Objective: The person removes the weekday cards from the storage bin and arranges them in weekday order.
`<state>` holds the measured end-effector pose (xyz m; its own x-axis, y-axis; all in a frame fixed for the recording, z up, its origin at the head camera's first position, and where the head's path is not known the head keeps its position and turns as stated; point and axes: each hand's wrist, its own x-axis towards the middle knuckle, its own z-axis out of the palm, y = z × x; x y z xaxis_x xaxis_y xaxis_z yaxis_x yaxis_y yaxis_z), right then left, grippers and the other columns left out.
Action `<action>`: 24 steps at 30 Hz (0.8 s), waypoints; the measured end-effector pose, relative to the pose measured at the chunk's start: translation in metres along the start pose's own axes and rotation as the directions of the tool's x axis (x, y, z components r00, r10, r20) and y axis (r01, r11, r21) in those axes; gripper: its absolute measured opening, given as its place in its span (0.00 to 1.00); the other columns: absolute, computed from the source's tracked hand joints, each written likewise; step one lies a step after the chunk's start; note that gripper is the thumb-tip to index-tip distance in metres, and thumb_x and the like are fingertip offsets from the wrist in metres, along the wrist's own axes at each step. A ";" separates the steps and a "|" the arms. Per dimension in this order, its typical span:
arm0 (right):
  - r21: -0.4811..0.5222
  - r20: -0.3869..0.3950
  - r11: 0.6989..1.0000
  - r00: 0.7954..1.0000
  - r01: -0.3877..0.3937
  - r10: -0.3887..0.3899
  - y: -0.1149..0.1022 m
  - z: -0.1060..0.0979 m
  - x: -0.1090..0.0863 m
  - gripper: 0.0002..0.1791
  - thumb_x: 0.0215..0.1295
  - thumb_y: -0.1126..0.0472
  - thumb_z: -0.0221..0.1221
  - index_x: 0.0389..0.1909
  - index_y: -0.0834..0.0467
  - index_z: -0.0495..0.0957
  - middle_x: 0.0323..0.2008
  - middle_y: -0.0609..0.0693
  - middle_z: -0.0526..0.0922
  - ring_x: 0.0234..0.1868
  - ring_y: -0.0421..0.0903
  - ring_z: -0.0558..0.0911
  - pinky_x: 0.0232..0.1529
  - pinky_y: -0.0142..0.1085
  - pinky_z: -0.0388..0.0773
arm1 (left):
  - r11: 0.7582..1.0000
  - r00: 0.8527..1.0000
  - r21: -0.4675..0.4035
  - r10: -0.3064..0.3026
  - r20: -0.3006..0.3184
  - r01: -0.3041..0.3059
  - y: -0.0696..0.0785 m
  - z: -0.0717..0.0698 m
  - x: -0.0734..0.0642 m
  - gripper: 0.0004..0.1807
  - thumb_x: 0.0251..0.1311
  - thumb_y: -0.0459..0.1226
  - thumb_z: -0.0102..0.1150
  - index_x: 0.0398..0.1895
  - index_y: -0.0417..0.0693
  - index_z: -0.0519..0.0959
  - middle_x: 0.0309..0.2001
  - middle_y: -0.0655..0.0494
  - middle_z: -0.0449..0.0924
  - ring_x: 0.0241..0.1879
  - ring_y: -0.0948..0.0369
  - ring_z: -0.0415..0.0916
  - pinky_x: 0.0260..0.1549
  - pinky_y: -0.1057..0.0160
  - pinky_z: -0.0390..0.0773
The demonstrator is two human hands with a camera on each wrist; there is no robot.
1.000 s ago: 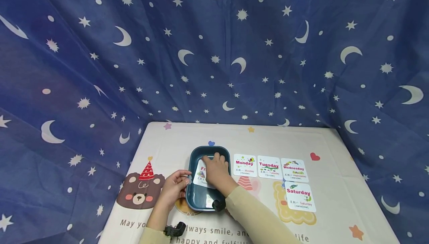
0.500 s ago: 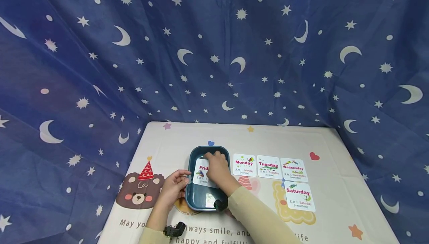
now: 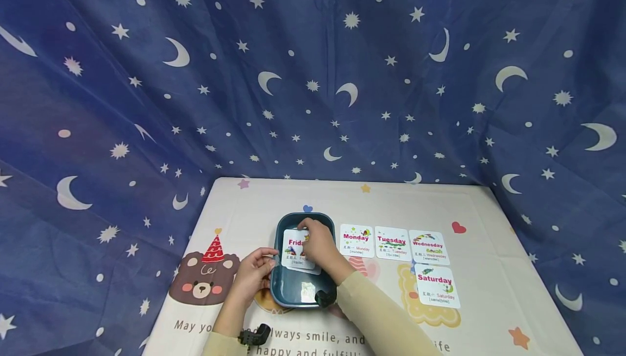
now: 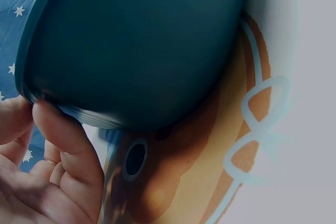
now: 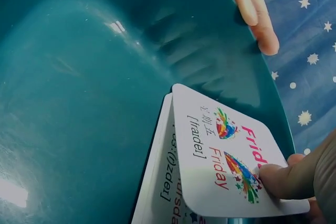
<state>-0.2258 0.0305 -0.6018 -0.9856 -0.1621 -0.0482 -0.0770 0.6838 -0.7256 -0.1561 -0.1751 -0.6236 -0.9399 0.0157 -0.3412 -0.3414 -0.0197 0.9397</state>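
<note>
My right hand (image 3: 320, 244) is inside a dark teal plastic tray (image 3: 299, 294), pinching the right side of a white Friday card (image 3: 294, 248) with the thumb on its printed face. In the right wrist view, the Friday card (image 5: 215, 156) is lifted at a slant over a second card (image 5: 156, 190), whose partly covered print reads Thursday. At the tray's left side, my left hand (image 3: 251, 277) holds the rim between thumb and fingers; the left wrist view shows the thumb against the tray's outer wall (image 4: 136, 51).
Right of the tray, a Monday card (image 3: 357, 241), a Tuesday card (image 3: 393, 244) and a Wednesday card (image 3: 429, 248) lie in a row. A Saturday card (image 3: 437, 286) lies below Wednesday. A printed cloth (image 3: 230, 204) covers the table, with a starry blue curtain (image 3: 313, 100) behind.
The Friday card has come up off the card below, whose lower edge now shows beneath it. My right hand has shifted slightly right, and my left hand has stayed at the rim.
</note>
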 end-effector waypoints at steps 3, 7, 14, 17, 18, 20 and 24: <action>0.060 0.010 0.998 1.000 -0.004 0.003 -0.001 -0.004 -0.001 0.20 0.65 0.74 0.65 0.54 0.53 0.83 0.58 0.56 0.86 0.45 0.47 0.84 0.42 0.38 0.87 | 1.000 1.000 -0.005 0.000 0.000 0.000 0.000 0.000 0.000 0.14 0.74 0.27 0.60 0.60 0.39 0.82 0.35 0.50 0.82 0.26 0.62 0.74 0.18 0.66 0.78; 0.112 0.011 0.994 1.000 -0.013 0.012 -0.001 -0.007 0.000 0.19 0.65 0.73 0.67 0.53 0.51 0.84 0.55 0.54 0.87 0.44 0.45 0.85 0.42 0.38 0.87 | 1.000 1.000 -0.008 0.001 0.000 -0.001 0.000 0.000 0.001 0.14 0.73 0.27 0.60 0.59 0.39 0.82 0.35 0.50 0.81 0.25 0.62 0.74 0.19 0.66 0.78; 0.174 -0.009 0.985 1.000 -0.011 0.013 0.001 -0.013 0.002 0.18 0.63 0.71 0.70 0.50 0.51 0.86 0.53 0.52 0.88 0.45 0.45 0.84 0.48 0.42 0.84 | 1.000 1.000 -0.029 -0.004 0.012 0.005 -0.002 0.000 0.002 0.15 0.73 0.26 0.59 0.60 0.38 0.81 0.35 0.50 0.81 0.25 0.62 0.75 0.20 0.66 0.78; 0.206 -0.013 0.979 1.000 -0.013 0.016 0.002 -0.017 0.002 0.18 0.63 0.71 0.71 0.50 0.50 0.87 0.53 0.52 0.88 0.46 0.46 0.84 0.50 0.44 0.84 | 0.999 1.000 -0.032 -0.004 0.014 0.004 -0.002 0.000 0.002 0.15 0.73 0.26 0.59 0.61 0.37 0.80 0.35 0.50 0.80 0.25 0.62 0.74 0.20 0.66 0.78; 0.214 -0.015 0.977 1.000 -0.016 0.020 0.002 -0.018 0.003 0.18 0.62 0.71 0.71 0.50 0.50 0.87 0.53 0.52 0.88 0.47 0.46 0.84 0.51 0.44 0.84 | 0.999 1.000 -0.034 -0.005 0.014 0.006 -0.002 0.000 0.002 0.15 0.73 0.26 0.59 0.61 0.37 0.80 0.34 0.51 0.80 0.25 0.62 0.74 0.20 0.66 0.78; 0.229 -0.015 0.973 1.000 -0.020 0.024 0.004 -0.021 0.003 0.18 0.62 0.70 0.72 0.50 0.49 0.88 0.53 0.51 0.88 0.47 0.46 0.84 0.51 0.45 0.84 | 0.999 1.000 -0.034 -0.005 0.014 0.005 -0.002 0.000 0.002 0.15 0.73 0.26 0.59 0.61 0.37 0.80 0.34 0.51 0.80 0.25 0.62 0.74 0.20 0.66 0.78; 0.259 -0.011 0.966 1.000 -0.022 0.026 0.006 -0.026 0.003 0.18 0.62 0.70 0.72 0.50 0.49 0.88 0.53 0.51 0.89 0.48 0.47 0.84 0.53 0.45 0.84 | 1.000 1.000 -0.030 -0.001 0.011 0.002 -0.001 0.001 0.001 0.15 0.73 0.26 0.59 0.61 0.37 0.80 0.35 0.50 0.80 0.25 0.62 0.74 0.20 0.66 0.78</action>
<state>-0.2333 0.0522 -0.5883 -0.9888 -0.1369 -0.0594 -0.0137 0.4799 -0.8772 -0.1569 -0.1743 -0.6246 -0.9393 0.0265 -0.3421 -0.3431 -0.0496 0.9380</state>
